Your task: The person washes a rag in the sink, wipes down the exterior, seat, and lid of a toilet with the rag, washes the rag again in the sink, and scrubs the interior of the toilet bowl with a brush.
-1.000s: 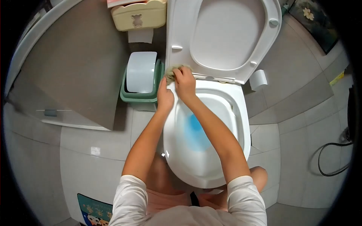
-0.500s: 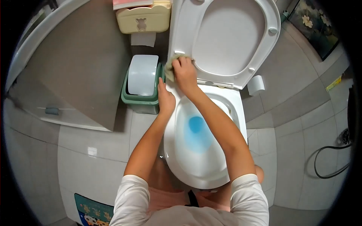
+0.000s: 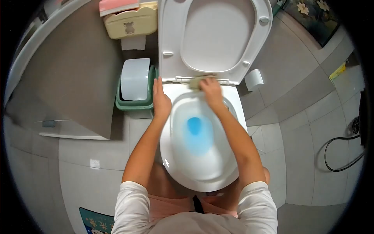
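My right hand is closed on an olive-green cloth, pressed to the back of the toilet by the seat hinges. The raised toilet seat stands behind it with its lid. My left hand rests at the left rear edge of the toilet, fingers stretched out and holding nothing. Its fingertips are right beside the green bin, which has a pale swing lid. Blue water lies in the bowl below my forearms.
On the wall at upper left hangs a cream tissue box with a pink packet on top. A white holder is right of the toilet. A grey cabinet stands left; a black cable hangs right. A patterned mat lies lower left.
My right hand has moved the cloth from the seat's left hinge corner rightward and down to the middle of the hinge strip. My left hand stays by the bin. The view has shifted slightly.
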{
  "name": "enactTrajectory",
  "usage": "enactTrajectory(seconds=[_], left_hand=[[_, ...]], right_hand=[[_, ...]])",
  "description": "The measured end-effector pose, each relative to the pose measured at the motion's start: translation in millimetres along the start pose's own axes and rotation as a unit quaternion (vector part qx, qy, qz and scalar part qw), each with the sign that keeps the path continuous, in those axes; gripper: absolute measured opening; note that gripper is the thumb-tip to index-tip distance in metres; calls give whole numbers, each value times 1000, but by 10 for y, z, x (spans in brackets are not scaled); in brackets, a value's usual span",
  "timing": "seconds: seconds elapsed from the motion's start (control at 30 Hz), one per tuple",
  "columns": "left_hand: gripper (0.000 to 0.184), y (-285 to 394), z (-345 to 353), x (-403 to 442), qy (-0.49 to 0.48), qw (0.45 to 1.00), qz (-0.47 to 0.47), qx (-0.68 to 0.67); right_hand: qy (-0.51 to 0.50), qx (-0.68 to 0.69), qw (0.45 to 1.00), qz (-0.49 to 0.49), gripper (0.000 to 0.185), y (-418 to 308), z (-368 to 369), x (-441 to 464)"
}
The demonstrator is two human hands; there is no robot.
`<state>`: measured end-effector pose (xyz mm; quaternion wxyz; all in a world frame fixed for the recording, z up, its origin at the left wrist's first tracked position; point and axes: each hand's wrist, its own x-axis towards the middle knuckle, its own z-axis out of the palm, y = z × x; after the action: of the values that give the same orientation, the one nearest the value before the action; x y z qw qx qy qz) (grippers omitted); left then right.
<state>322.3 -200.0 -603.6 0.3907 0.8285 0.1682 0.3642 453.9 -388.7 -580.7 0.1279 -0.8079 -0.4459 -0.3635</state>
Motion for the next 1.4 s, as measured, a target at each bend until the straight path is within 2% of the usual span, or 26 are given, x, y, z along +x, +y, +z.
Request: enactTrajectory(seconds=[0.1,0.13,0.17,0.23,0.3,0.37,0.4,0.47,0.57,0.63,0.7,0.73,0.77,0.83,0.9,0.97,1.07,1.17,1.23,1.3,1.33,1.4], left_hand=[[67,23,22,24,-7,1000,-4,-10],[65,18,26,19,-6,1000,2,-3],[65,22,25,5,-9,1000,3,-3],[64,60,16,23,-17,1000,-24,-3],[63,120,-4,7,-12,1000,-12,-3],[64,210,-68,0,-37,996,-70,-50],[64,167,-73,-9,-34,996,-66,-48],[64,25,6,-3,-42,998,-32,-21],[64,-8,35,27,-53,997,-46,-9],[66,-10,80,-8,-45,999,-23,-14],[68,9,69,6,-50,998,-37,4],[69,-76,106,-6,-33,999,10,41],[69,-63,100,-1,-32,999,14,40],[68,-18,97,-31,-31,997,13,64],[68,-17,67,-50,-41,997,7,66],[68,-28,64,3,-58,997,-46,28],[67,-24,62,23,-67,996,-50,-7],[70,-175,150,2,-64,997,-34,-31],[73,-255,170,31,-52,998,-19,-34],[74,-283,180,20,-52,998,9,-34],[74,-276,184,24,-54,998,1,-42],[73,-237,182,-17,-51,998,2,-25]], right_hand=[[-34,-79,969,234,17,712,-256,-410],[-48,-50,952,298,22,787,-461,-398],[-49,-51,951,301,22,768,-571,-384],[41,29,962,267,29,702,-689,-302],[127,70,960,240,35,494,-674,-188],[174,60,971,149,36,269,-727,28],[179,61,971,148,36,198,-664,70],[113,59,985,118,34,140,-492,173],[127,43,984,115,29,-36,-302,350],[147,67,984,79,23,-117,-293,438],[104,144,982,70,13,-381,-235,682],[121,161,975,95,11,-527,-220,839],[137,178,967,122,9,-594,-216,929],[140,172,968,118,7,-417,-175,824],[74,105,992,-2,12,67,-283,558],[69,21,997,-35,15,529,-538,394],[10,-28,997,-71,14,731,-747,467],[-29,0,997,-74,11,589,-595,555],[-21,57,996,-59,9,157,-346,773],[61,108,991,45,6,-343,-191,1073],[63,109,991,46,6,-434,-175,1102],[114,174,969,133,4,-501,-181,1002]])
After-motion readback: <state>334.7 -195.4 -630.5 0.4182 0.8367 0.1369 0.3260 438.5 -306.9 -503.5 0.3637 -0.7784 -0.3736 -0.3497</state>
